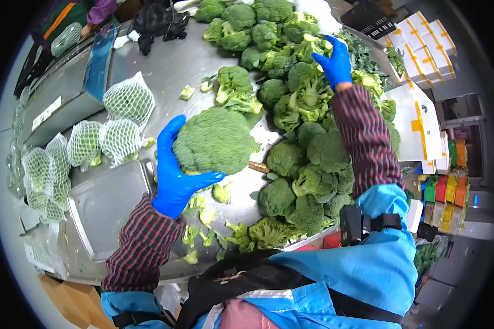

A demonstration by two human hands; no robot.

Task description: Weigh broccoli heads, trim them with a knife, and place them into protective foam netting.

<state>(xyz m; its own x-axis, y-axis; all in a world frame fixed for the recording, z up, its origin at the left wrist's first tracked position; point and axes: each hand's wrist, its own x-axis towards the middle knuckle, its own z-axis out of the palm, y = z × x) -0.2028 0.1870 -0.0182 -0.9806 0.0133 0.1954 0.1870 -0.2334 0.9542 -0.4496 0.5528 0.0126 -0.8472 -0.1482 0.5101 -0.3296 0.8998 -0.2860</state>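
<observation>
My left hand [175, 172], in a blue glove, holds a large broccoli head [214, 140] by its side above the metal table. At the upper right, my right hand [335, 61], also gloved in blue, reaches over the broccoli pile [308, 94] with thumb and fingers spread, at a broccoli stem; whether it touches it I cannot tell. Just right of the held head, a brown handle [258, 166] lies on the table, its other end hidden. Smaller broccoli pieces [234, 84] lie beyond the held head, and cut scraps [207, 216] are scattered nearer me.
Broccoli in white foam nets [127, 100] lies at the left beside a metal tray [107, 209] and a metal box [66, 94]. Black bundled material [158, 20] is at the far edge. White foam boxes [413, 119] stand at the right. A co-worker's sleeve [101, 11] shows at the upper left.
</observation>
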